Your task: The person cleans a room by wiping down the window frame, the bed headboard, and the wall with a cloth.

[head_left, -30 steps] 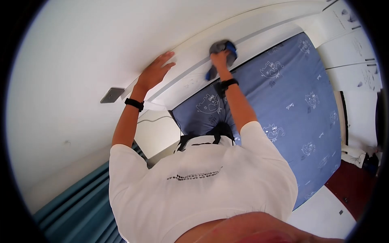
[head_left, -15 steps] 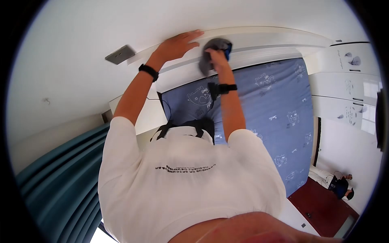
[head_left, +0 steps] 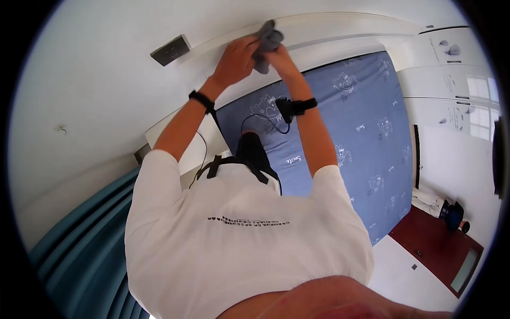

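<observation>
A crumpled grey cloth (head_left: 262, 65) is bunched between my two hands, at the white headboard (head_left: 340, 27) by the wall. My left hand (head_left: 236, 59) is closed on the cloth's left side, its back toward me and its fingertips partly hidden. My right hand (head_left: 281, 59) grips the cloth from the right, slightly blurred, with its fingers curled into the fabric. A black band is on each wrist, and the right one carries a small black device (head_left: 285, 110) with a cable.
Below the headboard lies a bed with a blue patterned sheet (head_left: 356, 127); my knee is over it. A grey wall socket (head_left: 170, 50) and a white bedside cabinet (head_left: 183, 139) are at left. Teal curtains (head_left: 90, 239), white cupboards (head_left: 435, 80) and a dark red door (head_left: 433, 244) stand around.
My left hand has gone from lying flat along the headboard to closing on the cloth. My right hand has brought the cloth up and left to it. The view has shifted somewhat.
</observation>
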Demonstrator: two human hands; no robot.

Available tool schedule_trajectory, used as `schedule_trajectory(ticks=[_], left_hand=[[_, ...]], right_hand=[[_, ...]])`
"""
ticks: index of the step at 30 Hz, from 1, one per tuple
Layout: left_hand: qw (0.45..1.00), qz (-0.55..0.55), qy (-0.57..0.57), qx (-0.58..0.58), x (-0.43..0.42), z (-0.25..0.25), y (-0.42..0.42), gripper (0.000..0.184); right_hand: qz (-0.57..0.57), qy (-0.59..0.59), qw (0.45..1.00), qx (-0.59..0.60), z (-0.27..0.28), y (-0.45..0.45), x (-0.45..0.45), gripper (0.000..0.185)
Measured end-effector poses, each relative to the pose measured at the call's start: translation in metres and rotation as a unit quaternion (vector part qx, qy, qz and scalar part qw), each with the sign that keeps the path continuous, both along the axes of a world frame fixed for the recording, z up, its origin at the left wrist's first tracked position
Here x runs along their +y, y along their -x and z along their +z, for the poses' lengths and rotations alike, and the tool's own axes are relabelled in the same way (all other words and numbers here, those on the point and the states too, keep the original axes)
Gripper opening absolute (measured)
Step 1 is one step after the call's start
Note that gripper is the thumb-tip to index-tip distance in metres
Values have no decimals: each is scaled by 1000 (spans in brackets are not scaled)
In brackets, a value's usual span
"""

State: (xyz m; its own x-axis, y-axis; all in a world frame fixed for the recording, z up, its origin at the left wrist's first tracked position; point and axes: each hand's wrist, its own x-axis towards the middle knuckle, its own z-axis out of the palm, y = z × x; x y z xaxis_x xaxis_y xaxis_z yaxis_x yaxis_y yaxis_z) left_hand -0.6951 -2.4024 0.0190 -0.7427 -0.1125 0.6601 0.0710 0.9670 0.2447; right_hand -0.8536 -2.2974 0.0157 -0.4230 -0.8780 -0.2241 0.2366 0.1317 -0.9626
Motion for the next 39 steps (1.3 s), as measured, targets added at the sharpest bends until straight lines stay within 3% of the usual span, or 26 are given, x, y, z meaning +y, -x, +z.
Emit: schedule_trajectory(ticks=[2,4,5,6,8,10,11,14,15,16,17,20,22,24,27,29,30,31,32,33,35,36,37,38,39], left_hand=[[980,112,-155,-49,25,-28,-30,54],[917,131,-345,-151,42,-70,-61,74],[919,134,-339,-152,47,-82,-76,74],[876,139,-411,-208,51,-91,-93,78],[799,152,-501,-295,48,-99,-123,87],[874,142,-435,-164,40,-128,-137,87],[873,148,-431,-172,31,-122,-137,87],[887,107,-435,-107,21,-58,-112,77],[920,94,-371,-84,16,-39,-95,75],[947,80,-306,-59,13,-26,-77,74],[945,77,-312,-63,10,-15,-59,74],[953,-9,-299,-53,10,-2,-8,68],[904,-24,-366,-219,13,-4,18,63],[887,-37,-388,-248,13,-40,34,65],[926,-86,-302,-210,13,-113,39,62],[883,-45,-390,-258,14,-128,28,55],[882,-40,-392,-259,13,-132,23,55],[874,-10,-396,-282,14,-135,12,51],[865,22,-400,-304,15,-137,1,47],[862,29,-405,-305,14,-134,-10,47],[854,52,-406,-321,8,-118,-27,40],[853,62,-410,-319,0,-116,-36,40],[860,82,-403,-301,-9,-114,-47,35],[867,102,-397,-285,-12,-113,-57,30],[857,144,-435,-236,-10,-62,-63,27]], right_hand=[[13,69,964,258,-51,-21,-16,54],[13,61,972,226,-121,-44,-30,63],[8,54,960,275,-156,-62,-37,65],[1,47,946,320,-173,-77,-44,67],[0,23,962,273,-156,-120,-37,68],[0,3,974,227,-130,-136,-48,68],[24,33,981,191,-118,-136,-47,67],[32,141,976,163,-64,-114,-38,54],[23,192,954,231,-55,-95,-40,49],[-32,215,945,243,-44,-79,-40,42],[-86,236,938,238,-40,-60,-42,37],[-129,121,938,297,-59,7,-34,41],[-155,91,931,318,-74,34,-24,42],[-183,68,920,339,-105,63,-20,44],[-262,55,881,390,-201,95,-10,46],[-180,-181,913,319,-230,102,2,49],[-175,-181,914,317,-226,97,2,49],[-48,-250,954,158,-215,87,3,50],[82,-309,948,-8,-203,77,2,53],[90,-311,946,-11,-192,65,-2,53],[155,-203,966,36,-170,45,-12,48],[166,-203,964,36,-162,41,-18,48],[144,-36,960,238,-157,35,-24,42],[110,137,890,420,-152,28,-29,37],[119,141,890,416,-122,15,-38,37]])
